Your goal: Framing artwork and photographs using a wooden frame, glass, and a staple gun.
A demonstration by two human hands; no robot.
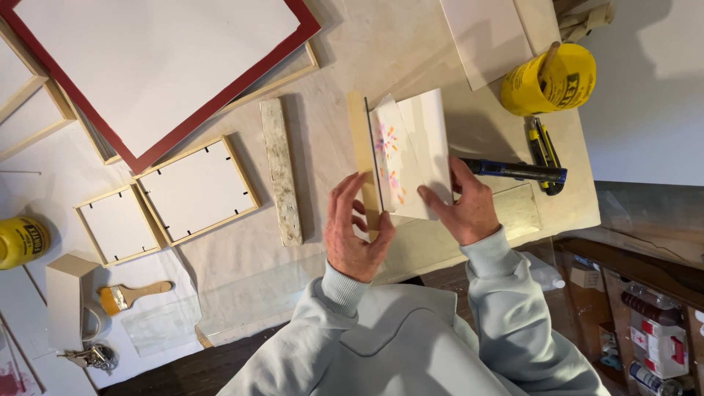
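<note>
Gripping noted at the left hand [353,231]: fingers [343,192] held together, slightly curled, pressed against the left side of a thin light-wood picture frame [361,158], thumb hooked at its lower edge. Frame stood on edge, tilted, above the middle of the pale plywood worktable [345,59]. Right hand [462,205] laid against the white backing board [433,139] on the frame's right face; fingers [434,196] extended, close together, thumb set apart, pressing rather than pinching. Small sheet painted with pink and orange flowers [389,154] seen sandwiched between frame and board, curling outward at the top edge.

Surroundings recorded as follows:
- Blue and black bar clamp [517,171] lay flat just beside the right hand, touching or nearly touching the knuckles; contact could not be determined.
- Yellow and black utility knife [543,147] lay just above the clamp.
- Yellow plastic tub holding a wooden stick [546,81] stood near the upper right table corner.
- Long mottled wooden block [281,172] lay left of the frame, apart from it.
- Two small wooden frames lying face down [169,202] rested farther left.
- Large red-edged frame with white board [158,70] occupied the upper left.
- Flat paintbrush with wooden handle [132,295] and a yellow tin [22,242] lay at the far left.

Direct obstruction between hands and frame: none observed besides the clamp.
</note>
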